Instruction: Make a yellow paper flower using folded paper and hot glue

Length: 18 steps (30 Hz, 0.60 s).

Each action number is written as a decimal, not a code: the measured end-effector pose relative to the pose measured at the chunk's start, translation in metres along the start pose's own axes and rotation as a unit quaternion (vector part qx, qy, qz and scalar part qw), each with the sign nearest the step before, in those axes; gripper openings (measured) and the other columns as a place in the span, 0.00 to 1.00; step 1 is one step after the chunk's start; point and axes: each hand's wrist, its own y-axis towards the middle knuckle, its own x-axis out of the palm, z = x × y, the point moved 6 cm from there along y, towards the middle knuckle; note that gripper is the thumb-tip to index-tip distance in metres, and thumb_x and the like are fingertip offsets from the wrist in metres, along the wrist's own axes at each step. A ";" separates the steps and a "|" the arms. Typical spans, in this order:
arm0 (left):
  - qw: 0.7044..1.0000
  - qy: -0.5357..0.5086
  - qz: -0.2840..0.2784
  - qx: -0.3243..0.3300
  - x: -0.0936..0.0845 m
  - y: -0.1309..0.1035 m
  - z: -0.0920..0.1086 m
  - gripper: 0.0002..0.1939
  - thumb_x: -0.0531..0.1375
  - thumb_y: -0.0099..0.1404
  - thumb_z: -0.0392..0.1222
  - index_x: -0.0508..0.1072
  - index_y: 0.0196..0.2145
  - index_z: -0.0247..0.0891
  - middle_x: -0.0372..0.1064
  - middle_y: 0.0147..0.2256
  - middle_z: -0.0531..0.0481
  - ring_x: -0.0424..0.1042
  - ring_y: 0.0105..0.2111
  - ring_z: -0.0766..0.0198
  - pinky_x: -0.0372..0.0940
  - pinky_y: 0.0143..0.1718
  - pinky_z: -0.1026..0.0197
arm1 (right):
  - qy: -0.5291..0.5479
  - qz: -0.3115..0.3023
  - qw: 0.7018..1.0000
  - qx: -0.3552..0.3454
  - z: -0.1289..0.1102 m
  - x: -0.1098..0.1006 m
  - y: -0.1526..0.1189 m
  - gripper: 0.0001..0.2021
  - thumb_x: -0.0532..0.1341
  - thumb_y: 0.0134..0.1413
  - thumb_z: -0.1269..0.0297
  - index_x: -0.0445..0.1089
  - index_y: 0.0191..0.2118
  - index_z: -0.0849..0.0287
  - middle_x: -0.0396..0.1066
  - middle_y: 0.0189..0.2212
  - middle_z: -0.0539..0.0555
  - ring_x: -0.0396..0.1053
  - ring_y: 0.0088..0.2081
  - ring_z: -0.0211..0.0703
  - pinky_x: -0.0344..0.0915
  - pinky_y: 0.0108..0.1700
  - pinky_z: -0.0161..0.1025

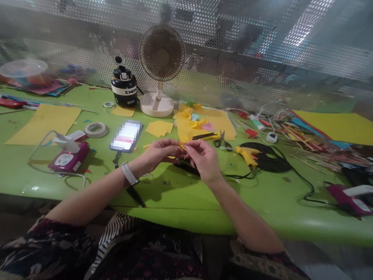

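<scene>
My left hand (pixel 158 156) and my right hand (pixel 207 161) meet over the green table, fingertips pinched together. Between them is a small piece of yellow paper (pixel 183 144), mostly hidden by the fingers. Below the hands lies a dark, long object (pixel 187 168), partly covered, whose kind I cannot make out. Just beyond are yellow paper flowers (pixel 198 124) on yellow sheets (pixel 227 122). Black-handled scissors (pixel 223 143) and a yellow glue gun (pixel 249 155) rest to the right of my right hand. A phone (pixel 126 135) lies left of my left hand.
A small fan (pixel 162 54) and a black bottle (pixel 124 87) stand at the back. Purple power strips (pixel 70 158) with cables sit on both sides. A tape roll (pixel 96 129), yellow paper squares (pixel 158 128) and a stack of coloured sheets (pixel 349 127) are around.
</scene>
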 end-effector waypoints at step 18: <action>0.998 0.025 0.034 0.040 -0.006 0.003 -0.003 0.19 0.76 0.48 0.43 0.75 0.34 0.33 0.80 0.32 0.48 0.79 0.32 0.64 0.73 0.36 0.62 | -0.004 0.005 1.000 0.010 0.002 0.002 -0.001 0.17 0.70 0.44 0.51 0.71 0.34 0.59 0.72 0.21 0.50 0.67 0.21 0.37 0.61 0.19 0.32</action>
